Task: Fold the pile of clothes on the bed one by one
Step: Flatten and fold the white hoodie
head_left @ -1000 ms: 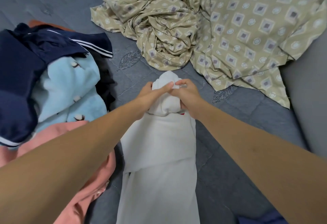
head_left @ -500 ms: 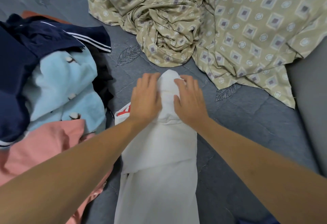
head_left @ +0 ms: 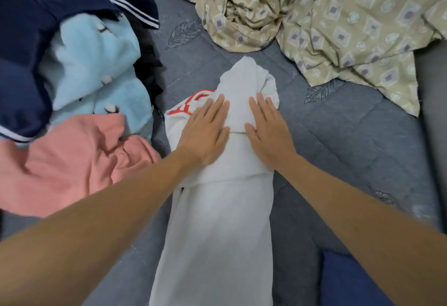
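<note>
Garment in hand: long white cotton garment with red print [head_left: 217,221], lying flat on the grey quilted bed [head_left: 338,160], directly in front of me.
Long axis: runs from near me straight away, toward the crumpled beige patterned sheet [head_left: 338,27]; far end is already turned back on itself into a bunched flap.
My left hand [head_left: 205,134]: flat on the flap, fingers [head_left: 217,107] straight, pressing, gripping nothing.
My right hand [head_left: 268,131]: same, flat and pressing, just beside the left; both equally near the fold line.
Key relation: fold edge lies crosswise under my palms; the unfolded length stretches back between my forearms.
Edges: red print peeks out at the left margin, so that side looks uneven.
Room: bare bed to the right; on the left the pile of navy, pale blue and pink clothes [head_left: 79,88] sits just beside the garment.
Judgement: next fold likely brings the near end up; keep clear of the pile.
</note>
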The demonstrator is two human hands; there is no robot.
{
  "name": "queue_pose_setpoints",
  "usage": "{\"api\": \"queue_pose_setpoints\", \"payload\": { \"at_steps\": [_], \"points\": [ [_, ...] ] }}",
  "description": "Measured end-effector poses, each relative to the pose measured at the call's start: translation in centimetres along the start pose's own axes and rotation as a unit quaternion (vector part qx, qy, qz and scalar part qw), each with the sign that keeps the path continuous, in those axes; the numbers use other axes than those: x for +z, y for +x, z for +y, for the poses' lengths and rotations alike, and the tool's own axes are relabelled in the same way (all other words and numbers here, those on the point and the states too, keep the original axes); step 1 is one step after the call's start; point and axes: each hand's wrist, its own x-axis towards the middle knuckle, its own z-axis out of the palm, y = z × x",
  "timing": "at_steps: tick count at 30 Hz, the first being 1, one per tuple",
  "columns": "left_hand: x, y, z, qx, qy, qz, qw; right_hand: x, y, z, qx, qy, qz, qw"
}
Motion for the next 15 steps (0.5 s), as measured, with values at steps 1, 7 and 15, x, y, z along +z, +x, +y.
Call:
{"api": "queue_pose_setpoints", "payload": {
  "at_steps": [1,7,15],
  "points": [
    [0.0,-2.5,0.2,0.002,-0.019,-0.001,1.000,-0.1,-2.3,-0.3,0.003,0.027,-0.011,1.000],
    [2.3,-21.8,3.3,-0.072,-0.083,-0.044,0.993,1.4,-20.3,-3.1,0.120,0.172,-0.073,0.975],
    [5.6,-42.1,7.2,-0.277,-0.298,-0.037,0.913,3.6,-38.6,-9.4,0.286,0.309,-0.086,0.903]
  ]
}}
